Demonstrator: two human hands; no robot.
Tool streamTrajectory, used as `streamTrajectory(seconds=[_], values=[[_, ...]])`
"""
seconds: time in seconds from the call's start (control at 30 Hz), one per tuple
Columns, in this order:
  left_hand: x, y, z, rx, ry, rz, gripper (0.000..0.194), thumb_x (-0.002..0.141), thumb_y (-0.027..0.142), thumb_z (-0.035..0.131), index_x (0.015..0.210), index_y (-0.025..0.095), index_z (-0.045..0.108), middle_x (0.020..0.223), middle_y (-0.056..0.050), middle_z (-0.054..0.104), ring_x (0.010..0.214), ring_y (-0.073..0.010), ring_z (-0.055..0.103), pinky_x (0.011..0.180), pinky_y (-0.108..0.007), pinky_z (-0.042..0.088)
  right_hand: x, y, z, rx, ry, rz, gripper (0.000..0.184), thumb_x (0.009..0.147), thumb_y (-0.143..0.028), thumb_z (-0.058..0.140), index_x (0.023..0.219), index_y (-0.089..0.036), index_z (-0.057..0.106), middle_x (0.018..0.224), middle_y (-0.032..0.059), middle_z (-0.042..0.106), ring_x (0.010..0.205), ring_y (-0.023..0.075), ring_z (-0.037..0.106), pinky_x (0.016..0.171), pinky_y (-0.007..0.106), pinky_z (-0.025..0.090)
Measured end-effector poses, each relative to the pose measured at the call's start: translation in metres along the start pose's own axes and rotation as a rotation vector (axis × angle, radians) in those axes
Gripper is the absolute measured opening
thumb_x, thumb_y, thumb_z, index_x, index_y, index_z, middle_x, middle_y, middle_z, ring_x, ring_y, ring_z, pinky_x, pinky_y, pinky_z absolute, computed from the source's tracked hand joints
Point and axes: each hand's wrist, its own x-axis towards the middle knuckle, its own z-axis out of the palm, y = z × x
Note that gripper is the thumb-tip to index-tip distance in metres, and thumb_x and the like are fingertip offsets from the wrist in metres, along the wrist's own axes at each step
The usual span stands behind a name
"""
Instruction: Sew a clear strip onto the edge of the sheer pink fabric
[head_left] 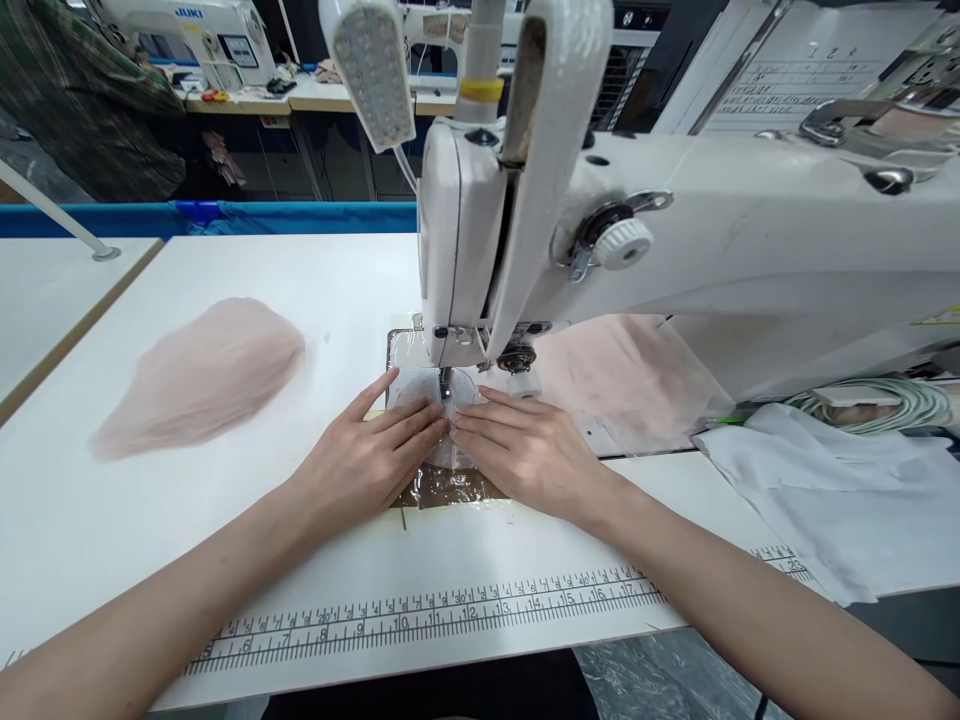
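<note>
White sheer fabric [412, 385], likely light and slippery, lies under flattened, unclenched left hand [375, 455] and right hand [529, 445], best steadied near its edges.

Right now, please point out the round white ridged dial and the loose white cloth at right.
Round white ridged dial [624, 245]: head view, on its front face.
Loose white cloth [840, 505]: head view, near its middle.

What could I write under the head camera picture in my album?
Two hands press thin cloth under a big white sewing machine.
</note>
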Motion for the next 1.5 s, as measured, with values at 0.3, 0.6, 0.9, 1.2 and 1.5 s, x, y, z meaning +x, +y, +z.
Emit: streamTrajectory(seconds=[0.3, 0.6, 0.9, 1.2, 1.5], values=[[0.0, -0.001, 0.002, -0.018, 0.015, -0.012, 0.031, 0.091, 0.01, 0.047, 0.118, 0.01, 0.061, 0.115, -0.009, 0.069, 0.109, -0.0212, 0.064, 0.117, -0.051, 0.027, 0.001, -0.002, 0.0, -0.039, 0.027, -0.015, 0.019, 0.089, -0.007, 0.053, 0.091, -0.012, 0.071, 0.099, 0.008, 0.074, 0.095, 0.019, 0.069, 0.09, 0.035, 0.057], [0.0, 0.007, -0.001, -0.013, 0.033, -0.05, 0.029, 0.095, 0.026, 0.05, 0.115, 0.01, 0.063, 0.11, -0.008, 0.071, 0.105, -0.0206, 0.066, 0.116, -0.05, 0.03, -0.001, -0.003, 0.003, -0.055, 0.006, 0.002, 0.021, 0.089, -0.007, 0.051, 0.095, -0.012, 0.071, 0.104, 0.0091, 0.072, 0.099, 0.0196, 0.068, 0.093, 0.037, 0.056], [0.002, 0.007, -0.001, 0.014, 0.033, -0.064, 0.029, 0.096, 0.027, 0.048, 0.113, 0.01, 0.064, 0.108, -0.008, 0.072, 0.102, -0.0196, 0.067, 0.118, -0.049, 0.025, 0.001, -0.004, 0.002, -0.076, 0.01, 0.022, 0.021, 0.088, -0.007, 0.051, 0.093, -0.011, 0.071, 0.103, 0.0091, 0.073, 0.098, 0.0194, 0.068, 0.091, 0.036, 0.056], [0.006, -0.001, 0.004, 0.006, 0.019, -0.104, 0.034, 0.097, 0.03, 0.046, 0.116, 0.007, 0.063, 0.113, -0.012, 0.069, 0.106, -0.0221, 0.066, 0.119, -0.051, 0.021, 0.004, 0.0, 0.006, -0.076, -0.035, 0.121, 0.024, 0.09, -0.008, 0.048, 0.097, -0.011, 0.071, 0.104, 0.0089, 0.072, 0.093, 0.0186, 0.069, 0.094, 0.037, 0.052], [0.001, 0.006, 0.002, 0.02, -0.009, -0.134, 0.036, 0.097, 0.033, 0.046, 0.117, 0.008, 0.062, 0.116, -0.012, 0.068, 0.11, -0.0236, 0.064, 0.119, -0.051, 0.02, 0.004, -0.003, 0.003, -0.083, -0.036, 0.14, 0.024, 0.094, -0.018, 0.049, 0.101, -0.011, 0.071, 0.105, 0.0083, 0.072, 0.092, 0.018, 0.068, 0.1, 0.038, 0.046]])
